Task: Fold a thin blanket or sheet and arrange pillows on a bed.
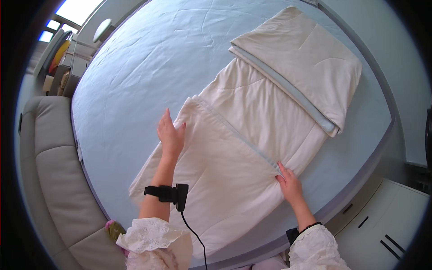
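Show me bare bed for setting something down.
Widest: blue sheet left of the cream blanket, toward the grey padded backrest. Narrower: the strip between the blanket and the bed's right edge. Crowded: the blanket's near half, around left hand and right hand.

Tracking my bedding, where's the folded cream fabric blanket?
In the head view, the blanket stretches from lower centre to upper right on the pale blue bedsheet, partly between left hand and right hand.

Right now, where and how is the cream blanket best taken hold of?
Grip the cream blanket, I think, at both ends of its middle edge, one hand from each side: that edge lies nearly straight over another layer, and the right hand touches its right end.
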Tool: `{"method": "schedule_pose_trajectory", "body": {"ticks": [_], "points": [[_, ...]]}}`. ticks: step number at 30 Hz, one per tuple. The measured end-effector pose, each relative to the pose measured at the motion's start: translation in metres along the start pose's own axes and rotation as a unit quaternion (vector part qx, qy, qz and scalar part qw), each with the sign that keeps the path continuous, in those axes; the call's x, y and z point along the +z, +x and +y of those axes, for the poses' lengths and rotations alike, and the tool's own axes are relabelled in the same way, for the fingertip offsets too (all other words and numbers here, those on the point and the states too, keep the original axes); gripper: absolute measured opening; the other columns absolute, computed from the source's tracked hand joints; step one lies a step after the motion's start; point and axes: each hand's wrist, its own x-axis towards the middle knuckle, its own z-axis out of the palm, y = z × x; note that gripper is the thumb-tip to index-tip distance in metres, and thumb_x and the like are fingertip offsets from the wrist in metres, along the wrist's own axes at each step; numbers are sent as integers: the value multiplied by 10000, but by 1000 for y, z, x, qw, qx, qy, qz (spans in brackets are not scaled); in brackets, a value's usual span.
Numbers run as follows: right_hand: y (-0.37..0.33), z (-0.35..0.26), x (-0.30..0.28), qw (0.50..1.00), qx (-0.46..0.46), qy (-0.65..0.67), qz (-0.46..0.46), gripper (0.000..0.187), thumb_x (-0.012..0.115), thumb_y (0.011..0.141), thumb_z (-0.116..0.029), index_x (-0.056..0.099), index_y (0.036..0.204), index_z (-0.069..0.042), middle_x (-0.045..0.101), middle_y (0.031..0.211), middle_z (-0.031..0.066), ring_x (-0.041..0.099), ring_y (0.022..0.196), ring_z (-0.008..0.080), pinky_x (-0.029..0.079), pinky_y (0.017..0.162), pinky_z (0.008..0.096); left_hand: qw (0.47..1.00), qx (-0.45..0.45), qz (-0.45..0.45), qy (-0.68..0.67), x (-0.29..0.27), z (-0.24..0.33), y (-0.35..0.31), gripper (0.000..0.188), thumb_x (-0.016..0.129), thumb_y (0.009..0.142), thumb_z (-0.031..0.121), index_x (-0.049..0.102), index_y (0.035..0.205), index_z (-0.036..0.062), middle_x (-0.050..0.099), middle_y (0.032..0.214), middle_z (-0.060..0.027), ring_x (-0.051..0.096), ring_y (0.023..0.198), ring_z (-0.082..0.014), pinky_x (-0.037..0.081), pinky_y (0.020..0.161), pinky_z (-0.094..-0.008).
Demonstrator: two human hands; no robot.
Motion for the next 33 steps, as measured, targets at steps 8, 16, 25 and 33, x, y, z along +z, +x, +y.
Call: {"method": "schedule_pose_trajectory", "body": {"ticks": [8,16,25,33], "points": [[0,20,12,997,-50,-26,44,389,536,789,-210,474,1172,-187,516,828,74,518,722,277,434,625,355,975,-188,-11,121,-65,-52,-221,806,645,701,264,168,1321,72,155,1364,-155,119,1259,-338,114,986,-496],[-51,32,17,937,54,274,211,652,620,762,-317,273,1197,22,402,1106,120,430,969,189,379,820,307,722,-631,-23,-285,-71,-104,-400,876,677,674,397,184,1278,-1,374,1202,-175,388,1102,-266,391,834,-387],[-112,-32,85,760,259,595,35,655,678,718,-211,278,1212,-53,440,1132,76,448,1012,192,397,816,317,724,-560,-15,-403,-52,-93,-429,662,706,620,132,360,1159,-37,489,1106,-149,497,976,-225,397,829,-319],[-129,-41,111,782,295,547,48,613,700,671,-85,360,1180,-55,493,1088,78,488,967,195,421,783,314,723,-493,28,-483,-74,-101,-437,506,667,600,5,479,1068,-23,571,983,-114,547,878,-222,403,809,-308]]}}
